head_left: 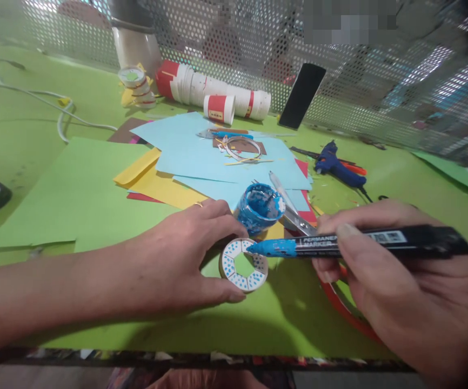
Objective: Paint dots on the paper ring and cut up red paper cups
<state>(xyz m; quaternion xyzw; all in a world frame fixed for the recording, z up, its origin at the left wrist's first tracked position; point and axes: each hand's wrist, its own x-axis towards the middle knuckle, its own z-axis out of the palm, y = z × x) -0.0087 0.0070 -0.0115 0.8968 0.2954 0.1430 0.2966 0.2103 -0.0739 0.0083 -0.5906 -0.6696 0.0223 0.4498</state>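
My left hand is closed around the edge of a small round white disc, thumb at its near side and fingers at the far side. The disc has a green hexagon in the middle and ring sections dotted with blue. In my right hand is a black permanent marker. Its blue-coated tip points left and meets the disc's upper part, or hovers just over it. Right behind the disc stands an open jar of blue paint, smeared inside and out. Scissors with orange-red handles lie partly under my right hand.
Light blue sheets, green paper and a yellow envelope cover the table's middle and left. A tape ring lies on them. A blue glue gun is at right. Stacked paper cups and a phone stand by the mesh.
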